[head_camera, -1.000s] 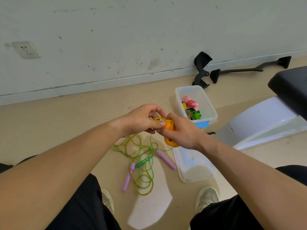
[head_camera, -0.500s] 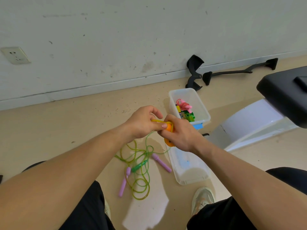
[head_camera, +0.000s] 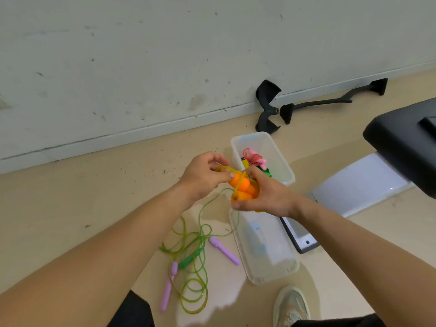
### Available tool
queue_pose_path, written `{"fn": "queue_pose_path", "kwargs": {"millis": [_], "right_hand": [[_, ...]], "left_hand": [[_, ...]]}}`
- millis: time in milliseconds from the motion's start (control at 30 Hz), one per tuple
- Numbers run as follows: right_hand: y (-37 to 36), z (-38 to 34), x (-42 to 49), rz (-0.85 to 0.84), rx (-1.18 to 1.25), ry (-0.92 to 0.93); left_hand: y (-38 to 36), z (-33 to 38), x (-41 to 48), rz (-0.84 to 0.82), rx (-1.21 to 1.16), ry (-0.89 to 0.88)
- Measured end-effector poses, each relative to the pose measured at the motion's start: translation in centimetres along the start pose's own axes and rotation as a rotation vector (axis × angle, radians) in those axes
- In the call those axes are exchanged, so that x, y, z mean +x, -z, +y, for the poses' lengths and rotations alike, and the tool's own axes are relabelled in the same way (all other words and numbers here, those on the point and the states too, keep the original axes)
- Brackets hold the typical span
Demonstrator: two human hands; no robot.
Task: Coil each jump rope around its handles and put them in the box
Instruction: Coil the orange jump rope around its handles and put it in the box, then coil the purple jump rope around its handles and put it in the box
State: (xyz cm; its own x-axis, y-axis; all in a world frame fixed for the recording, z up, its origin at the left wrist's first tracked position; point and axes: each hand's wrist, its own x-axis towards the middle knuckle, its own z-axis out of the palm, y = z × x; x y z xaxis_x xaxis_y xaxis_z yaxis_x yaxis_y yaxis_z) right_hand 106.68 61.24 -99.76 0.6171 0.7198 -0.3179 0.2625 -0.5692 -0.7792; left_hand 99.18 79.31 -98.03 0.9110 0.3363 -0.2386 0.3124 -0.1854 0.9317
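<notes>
My right hand (head_camera: 265, 195) grips the orange handles (head_camera: 243, 188) of a jump rope in front of me. Beside it, my left hand (head_camera: 204, 177) pinches a yellow loop of rope (head_camera: 224, 168) over the tops of those handles. A green strand trails from the handles down to the floor. Just behind my hands stands the clear plastic box (head_camera: 280, 166) with a pink rope bundle (head_camera: 253, 158) and a green one inside. On the floor below lies a loose green rope (head_camera: 193, 279) tangled around purple handles (head_camera: 224, 250) and a green handle (head_camera: 190, 258).
The box's clear lid (head_camera: 264, 256) lies flat on the floor under my right forearm. Black metal parts (head_camera: 266, 107) lean at the wall. A black and white machine (head_camera: 401, 142) fills the right side. My shoe (head_camera: 291, 305) is at the bottom.
My right hand has turned so the orange handles show more fully. My left hand has drawn the yellow loop up over their tops. The view has swung slightly to the right.
</notes>
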Motion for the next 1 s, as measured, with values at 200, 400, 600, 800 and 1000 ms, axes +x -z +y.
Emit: {"fn": "queue_pose_path", "kwargs": {"millis": [200,400,600,800,1000], "right_hand": [[2.5,4.1,6.5,0.052,-0.062,-0.016],[5.7,11.4,13.9,0.336,-0.173,-0.197],[4.1,17.4,20.6,0.385,-0.213,-0.453],[0.5,20.8,23.7,0.436,-0.304,-0.566],[0.7,19.8,21.7,0.468,-0.404,-0.569]], "left_hand": [[-2.5,-0.7,9.0,0.037,0.014,-0.014],[-5.8,-4.4,17.4,0.081,0.191,-0.048],[-8.5,-12.5,21.2,0.033,0.226,0.082],[-10.0,-17.5,22.4,0.025,0.169,0.173],[-9.7,-17.8,20.5,-0.015,0.182,0.246]]}}
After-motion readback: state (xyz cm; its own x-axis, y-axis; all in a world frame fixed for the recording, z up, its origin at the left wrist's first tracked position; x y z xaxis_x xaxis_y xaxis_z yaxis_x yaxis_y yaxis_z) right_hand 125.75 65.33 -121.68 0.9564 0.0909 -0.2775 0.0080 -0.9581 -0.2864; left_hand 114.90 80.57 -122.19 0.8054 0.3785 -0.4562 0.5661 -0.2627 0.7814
